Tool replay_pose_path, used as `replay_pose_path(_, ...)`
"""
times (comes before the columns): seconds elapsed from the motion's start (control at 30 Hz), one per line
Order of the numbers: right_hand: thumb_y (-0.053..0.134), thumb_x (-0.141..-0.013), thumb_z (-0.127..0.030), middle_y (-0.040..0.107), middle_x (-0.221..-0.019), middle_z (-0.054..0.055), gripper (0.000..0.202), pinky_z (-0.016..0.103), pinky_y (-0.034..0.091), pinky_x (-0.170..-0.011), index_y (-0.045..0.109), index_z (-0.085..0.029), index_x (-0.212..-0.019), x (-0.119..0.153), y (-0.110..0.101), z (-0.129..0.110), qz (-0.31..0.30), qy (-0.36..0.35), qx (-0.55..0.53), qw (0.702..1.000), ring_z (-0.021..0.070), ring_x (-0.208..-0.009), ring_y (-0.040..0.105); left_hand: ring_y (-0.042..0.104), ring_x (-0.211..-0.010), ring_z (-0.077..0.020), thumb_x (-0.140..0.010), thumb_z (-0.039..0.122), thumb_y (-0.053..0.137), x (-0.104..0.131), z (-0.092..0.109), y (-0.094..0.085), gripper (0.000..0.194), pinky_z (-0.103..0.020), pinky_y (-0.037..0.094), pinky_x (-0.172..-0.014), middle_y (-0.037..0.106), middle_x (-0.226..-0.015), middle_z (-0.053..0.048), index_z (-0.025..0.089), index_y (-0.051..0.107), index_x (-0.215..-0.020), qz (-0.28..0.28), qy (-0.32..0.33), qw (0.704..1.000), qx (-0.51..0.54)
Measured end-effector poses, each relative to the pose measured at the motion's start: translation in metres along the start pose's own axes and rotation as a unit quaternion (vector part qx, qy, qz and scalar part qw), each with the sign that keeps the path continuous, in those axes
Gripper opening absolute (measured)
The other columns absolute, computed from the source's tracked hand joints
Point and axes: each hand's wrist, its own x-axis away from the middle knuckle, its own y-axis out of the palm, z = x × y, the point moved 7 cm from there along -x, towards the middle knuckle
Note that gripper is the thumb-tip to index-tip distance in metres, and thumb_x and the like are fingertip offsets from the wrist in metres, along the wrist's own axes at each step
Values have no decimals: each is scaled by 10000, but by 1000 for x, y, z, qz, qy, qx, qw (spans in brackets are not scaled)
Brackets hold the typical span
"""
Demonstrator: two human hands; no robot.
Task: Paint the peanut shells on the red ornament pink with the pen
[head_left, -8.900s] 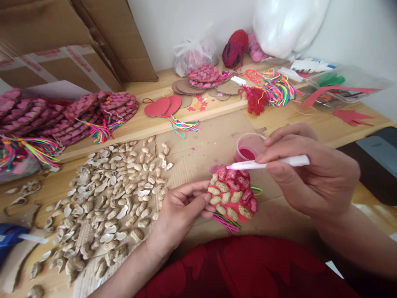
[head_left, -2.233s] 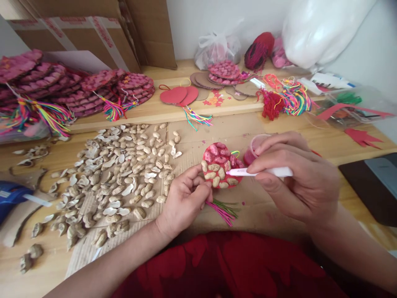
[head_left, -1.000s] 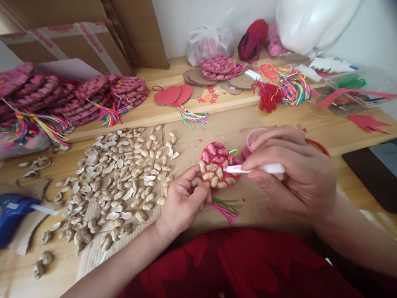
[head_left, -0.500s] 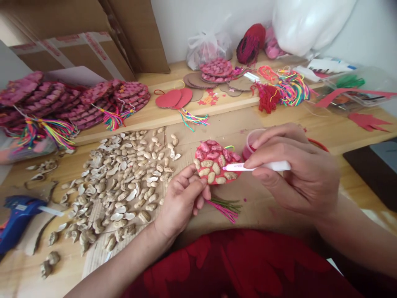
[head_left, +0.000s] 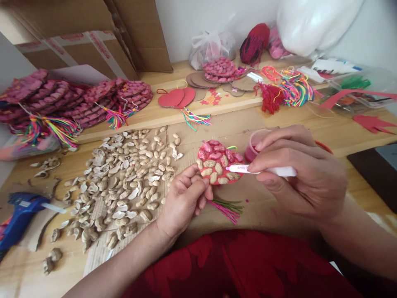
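Note:
My left hand pinches the lower left edge of a round red disc covered with peanut shells. Shells on its upper part are pink; the lower ones are plain tan. A pink and green tassel hangs below, and a yellow-green loop shows at the top. Closed around a white marker, my right hand is at the disc's right side. The marker's pink tip is close to the shells; contact cannot be made out. Just behind the right fingers stands a small cup of pink paint.
Many peanut shells cover the cardboard at left, beside a blue glue gun. Stacks of pink shell discs, red discs, bright tassels and a plastic box line the back.
The whole view has shifted slightly, so everything appears a little further right. Both hands keep their grips, and the marker tip stays near the same part of the disc.

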Motion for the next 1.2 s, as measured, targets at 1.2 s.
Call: replay_pose_path(1.2,659,-903,-282,723,-800,10,51,414,498,-883,663,-231,-901,0,-4,1,11,-1,32,999,210,-933,653,419,-382,-46,-937,259,636,-1,0,3,81,-99,315,-323,652,-602,55,192,592,-930,-13,4,1000,21)
